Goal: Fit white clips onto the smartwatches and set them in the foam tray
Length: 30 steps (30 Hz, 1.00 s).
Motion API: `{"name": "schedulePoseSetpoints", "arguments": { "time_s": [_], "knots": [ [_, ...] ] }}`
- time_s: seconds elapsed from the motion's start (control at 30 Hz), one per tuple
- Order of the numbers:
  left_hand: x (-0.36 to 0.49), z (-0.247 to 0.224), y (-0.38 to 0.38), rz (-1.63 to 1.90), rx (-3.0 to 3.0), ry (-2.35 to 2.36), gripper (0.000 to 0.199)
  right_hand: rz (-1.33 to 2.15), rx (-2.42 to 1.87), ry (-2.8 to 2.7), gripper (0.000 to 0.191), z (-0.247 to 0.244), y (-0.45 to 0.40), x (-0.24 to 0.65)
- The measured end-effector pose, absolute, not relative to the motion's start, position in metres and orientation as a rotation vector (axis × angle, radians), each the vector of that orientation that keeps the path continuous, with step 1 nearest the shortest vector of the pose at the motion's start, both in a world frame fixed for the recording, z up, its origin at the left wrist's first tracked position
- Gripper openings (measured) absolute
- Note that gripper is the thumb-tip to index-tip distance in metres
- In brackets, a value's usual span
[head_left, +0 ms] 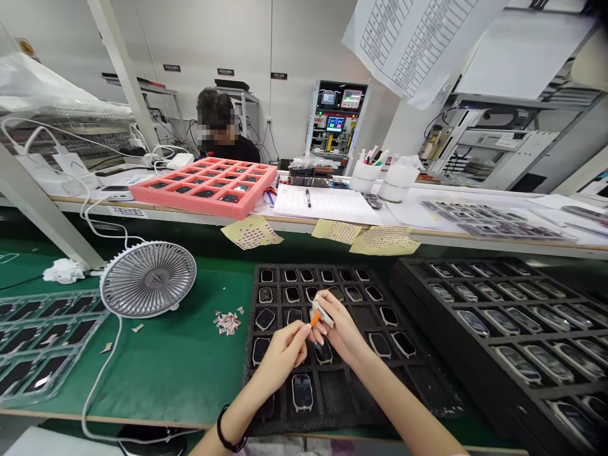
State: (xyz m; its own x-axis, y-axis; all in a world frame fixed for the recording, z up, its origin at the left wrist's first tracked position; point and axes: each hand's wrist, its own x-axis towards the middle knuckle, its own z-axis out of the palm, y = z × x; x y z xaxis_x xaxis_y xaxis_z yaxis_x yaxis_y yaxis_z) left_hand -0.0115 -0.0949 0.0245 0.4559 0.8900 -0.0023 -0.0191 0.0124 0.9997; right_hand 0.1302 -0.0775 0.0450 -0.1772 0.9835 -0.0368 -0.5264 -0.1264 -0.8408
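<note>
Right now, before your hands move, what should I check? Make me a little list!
Right hand grips the white piece: ok.
Left hand has its fingertips on the orange strip: ok.
Both hands are above the black foam tray: ok.
Pink paper scraps lie off the tray, on the green mat: ok.
Device in the pocket below the hands has no scratches: cannot tell, too small to see.

Left hand [280, 354] holds an orange stick [314, 319], perhaps; right hand [342, 330], a white part [323, 314].
</note>
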Motion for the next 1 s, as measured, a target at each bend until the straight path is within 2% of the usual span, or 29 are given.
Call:
{"name": "schedulePoseSetpoints", "arguments": {
  "time_s": [0.2,0.37,0.6,0.8,1.0],
  "knots": [
    [-0.015,0.027,-0.089,0.799,1.433,0.846,0.047,1.45,-0.863,-1.019,0.027,0.038,-0.078,0.128],
    [-0.016,0.034,-0.091,0.814,1.494,0.856,0.048,1.578,-0.842,-0.915,0.028,0.036,-0.077,0.125],
    [-0.018,0.034,-0.094,0.825,1.487,0.91,0.045,1.557,-0.782,-0.885,0.025,0.046,-0.075,0.127],
    [-0.023,0.034,-0.089,0.778,1.436,0.89,0.049,1.39,-0.839,-1.054,0.026,0.046,-0.075,0.127],
    [-0.024,0.038,-0.089,0.813,1.339,0.812,0.049,1.779,-0.659,-0.847,0.029,0.044,-0.074,0.123]
  ]
}}
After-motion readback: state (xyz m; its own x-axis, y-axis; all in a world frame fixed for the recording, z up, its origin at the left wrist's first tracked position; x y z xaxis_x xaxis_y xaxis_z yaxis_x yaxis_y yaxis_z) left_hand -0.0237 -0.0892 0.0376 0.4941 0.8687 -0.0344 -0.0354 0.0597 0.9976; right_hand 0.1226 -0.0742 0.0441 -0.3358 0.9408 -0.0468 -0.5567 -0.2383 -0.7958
